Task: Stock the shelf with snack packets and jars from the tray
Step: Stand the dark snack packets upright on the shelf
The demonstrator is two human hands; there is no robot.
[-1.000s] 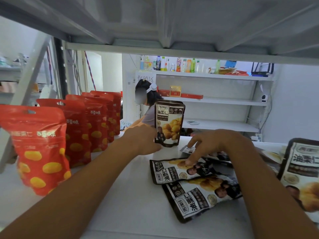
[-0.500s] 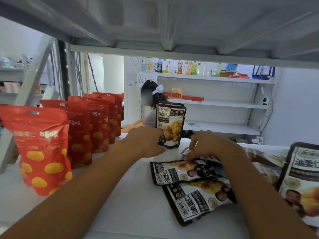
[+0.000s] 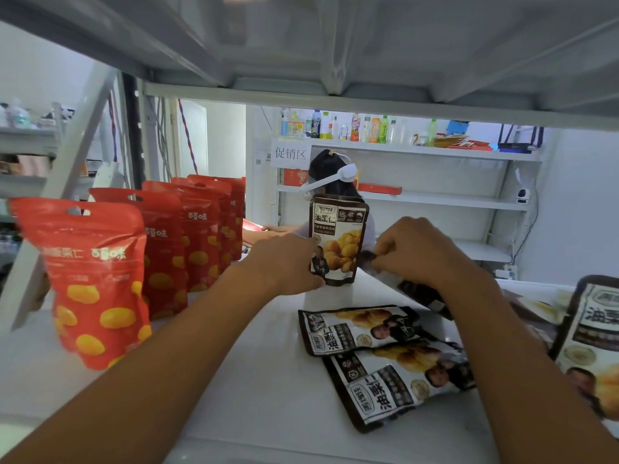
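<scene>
Upright dark chestnut packet [image 3: 338, 236] stood on white shelf [image 3: 268, 380], gripped at lower left edge by left hand [image 3: 288, 262]. Second dark packet [image 3: 418, 293] pinched at corner by right hand [image 3: 418, 252], held tilted. Red packets [image 3: 97, 279] lined at left.

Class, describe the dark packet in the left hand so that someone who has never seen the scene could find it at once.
Start at the white shelf, with its row of red packets on the left. Right of that row, near the back, the left hand grips a dark packet. It stands upright, front towards you, unlike the flat packets nearer you.
</scene>
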